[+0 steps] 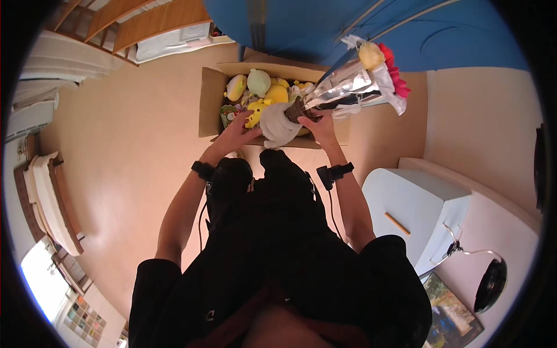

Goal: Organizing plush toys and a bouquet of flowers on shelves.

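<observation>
My right hand [321, 127] grips the brown lower end of a wrapped artificial bouquet [348, 82], which tilts up to the right. Yellow and red flower heads [372, 55] top its silvery wrap, and a white ribbon hangs from it. A fluffy pale plush item [280, 124] lies against the bouquet's brown end. My left hand [235, 135], fingers apart, is over the near left part of an open cardboard box [209, 102], by a yellow spotted plush toy [257, 112]. Whether it touches the toy is unclear. Several plush toys fill the box, including a pale green round one [259, 82].
Behind the box stands a large blue surface [296, 26]. To the right, a light blue cabinet [404, 195] carries a thin orange stick [397, 223]. A black round object on a bent pale stand [491, 282] is nearby. Wooden shelves [161, 24] rise at the far left.
</observation>
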Available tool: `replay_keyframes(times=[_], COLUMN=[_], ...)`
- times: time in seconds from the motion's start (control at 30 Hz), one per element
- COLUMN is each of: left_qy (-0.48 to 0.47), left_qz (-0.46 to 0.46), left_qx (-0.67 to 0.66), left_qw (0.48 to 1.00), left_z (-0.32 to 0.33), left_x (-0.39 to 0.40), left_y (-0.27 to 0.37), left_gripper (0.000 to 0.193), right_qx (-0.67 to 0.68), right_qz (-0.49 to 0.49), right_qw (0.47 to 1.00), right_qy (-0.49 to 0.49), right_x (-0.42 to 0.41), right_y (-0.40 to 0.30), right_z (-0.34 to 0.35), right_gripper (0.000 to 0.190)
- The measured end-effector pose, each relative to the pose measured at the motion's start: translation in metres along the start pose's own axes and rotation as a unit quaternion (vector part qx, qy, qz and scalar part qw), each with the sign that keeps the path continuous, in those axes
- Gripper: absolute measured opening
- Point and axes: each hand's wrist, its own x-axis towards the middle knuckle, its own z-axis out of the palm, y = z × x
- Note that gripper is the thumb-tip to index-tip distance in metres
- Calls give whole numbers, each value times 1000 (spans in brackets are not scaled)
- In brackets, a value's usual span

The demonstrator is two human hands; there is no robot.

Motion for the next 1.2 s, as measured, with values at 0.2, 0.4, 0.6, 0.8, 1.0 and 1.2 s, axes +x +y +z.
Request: replay_keyframes(times=[0.2,0.4,0.6,0.8,1.0,1.2], left_qy=[-155,-340,-378,-444,-501,-579], left_qz=[-107,-173,-132,-71,1,-63], left_qx=[-327,-535,-531,-476,-393,-363], left_qw=[926,754,747,756,771,727], left_z=[-15,-8,6,40,111,192], left_x=[4,-11,-15,-18,-37,-86], left_y=[43,54,63,77,92,106], left_gripper=[72,72,60,58,63,65], right_qx=[80,65,46,147,141,86], right_qz=[11,47,-53,-176,-198,-243], right_qw=[994,996,996,934,874,790], right_qy=[-79,-26,49,273,420,556], right_x=[-56,-113,-162,-213,-298,-378], right_y=[-152,-197,-197,-186,-187,-218], right_z=[-21,-35,-35,-37,-52,-55], right_gripper=[37,36,46,54,41,25])
